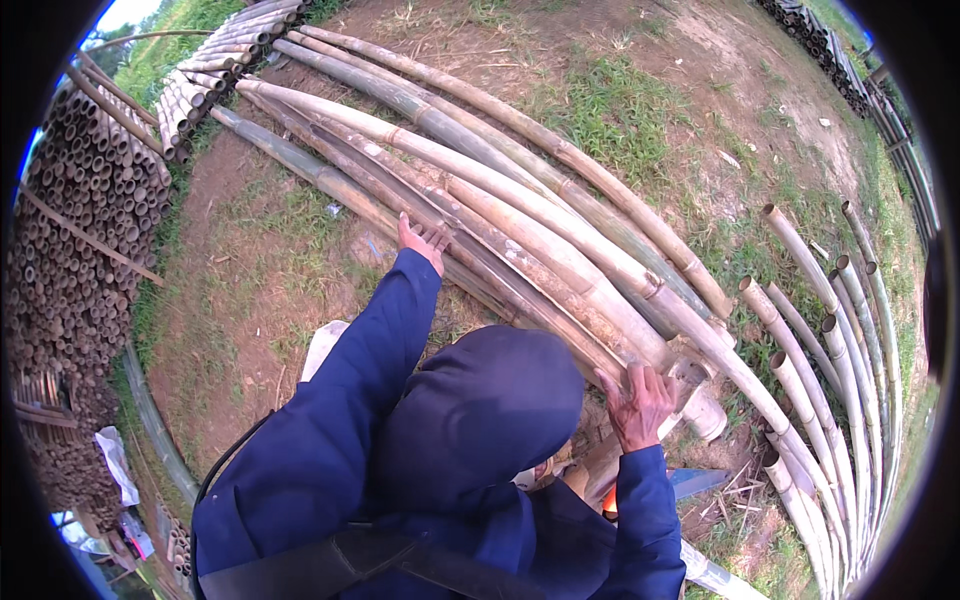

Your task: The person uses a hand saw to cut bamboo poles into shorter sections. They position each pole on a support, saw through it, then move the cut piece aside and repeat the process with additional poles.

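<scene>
A split bamboo pole (500,283), brown and hollow along its length, lies slantwise on a pile of long bamboo poles. My left hand (424,243) rests against its near side, fingers stretched out and apart across the edge. At the pole's right end, my right hand (640,408) has its fingers curled and seems closed on the tip; the fingertips are partly hidden. Below that hand lies a saw (695,482) with a bluish blade, and an orange part shows by my sleeve.
Whole bamboo poles (560,225) lie just beyond, some propped on a short thick bamboo piece (705,415). More poles (840,350) fan out at right. A tall stack of cut bamboo (85,220) stands at left. Grass patches (625,115) cover parts of the bare soil.
</scene>
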Tool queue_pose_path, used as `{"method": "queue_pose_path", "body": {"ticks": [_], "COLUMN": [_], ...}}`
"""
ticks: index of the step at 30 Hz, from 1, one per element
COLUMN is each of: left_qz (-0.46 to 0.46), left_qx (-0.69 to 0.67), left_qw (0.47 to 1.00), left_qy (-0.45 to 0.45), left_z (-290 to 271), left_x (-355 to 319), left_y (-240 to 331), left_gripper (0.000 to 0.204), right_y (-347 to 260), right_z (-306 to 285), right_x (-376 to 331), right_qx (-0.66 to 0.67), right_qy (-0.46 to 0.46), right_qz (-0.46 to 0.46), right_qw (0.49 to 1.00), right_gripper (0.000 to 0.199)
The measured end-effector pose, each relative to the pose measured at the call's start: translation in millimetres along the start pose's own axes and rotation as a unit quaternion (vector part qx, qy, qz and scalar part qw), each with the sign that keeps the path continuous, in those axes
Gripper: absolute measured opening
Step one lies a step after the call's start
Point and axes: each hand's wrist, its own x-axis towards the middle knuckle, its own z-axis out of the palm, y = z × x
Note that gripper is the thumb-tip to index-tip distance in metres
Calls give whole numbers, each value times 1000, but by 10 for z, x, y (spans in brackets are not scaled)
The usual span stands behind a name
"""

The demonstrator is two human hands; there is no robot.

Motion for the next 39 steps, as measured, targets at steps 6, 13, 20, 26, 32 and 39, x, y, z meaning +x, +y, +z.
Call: {"method": "queue_pose_path", "body": {"ticks": [6, 13, 20, 26, 32, 39], "left_qz": [-9, 7, 16, 29, -23, -46], "left_qx": [-46, -43, -89, 50, 90, 134], "left_qw": [995, 998, 995, 980, 940, 915], "left_qy": [-93, -41, -51, -191, -328, -377], "left_z": [241, 588, 719, 676, 700, 796], "left_x": [41, -341, -1098, -1607, -1749, -1991], "left_y": [572, 518, 293, 204, 50, -140], "left_gripper": [71, 30, 26, 45, 31, 36], "right_y": [-35, 25, 194, 821, 1183, 1555], "right_z": [-340, -493, -853, -1098, -1191, -1358], "right_x": [-257, -311, -144, -338, -705, -1020], "right_qx": [-39, -161, -150, -44, -62, -94], "right_qy": [17, 52, 3, 11, 10, -2], "right_qz": [33, 108, 80, 71, 117, 162], "right_qw": [999, 980, 985, 996, 991, 982], "right_gripper": [29, 34, 67, 50, 50, 50]}}
